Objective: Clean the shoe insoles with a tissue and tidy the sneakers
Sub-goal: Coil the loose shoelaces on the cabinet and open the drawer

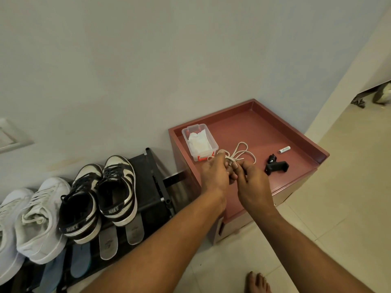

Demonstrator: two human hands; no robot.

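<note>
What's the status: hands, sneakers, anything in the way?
Left hand and right hand both pinch a white lace over the cabinet. Sneakers on the rack, insoles under them. Tissue in its box, nothing blocking.

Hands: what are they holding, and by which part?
The left hand and right hand both pinch the shoelace where its strands bunch; the loops lie free.

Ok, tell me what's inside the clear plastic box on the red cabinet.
Crumpled white tissue fills most of the clear plastic box. Anything beneath the tissue is covered and cannot be seen.
</note>
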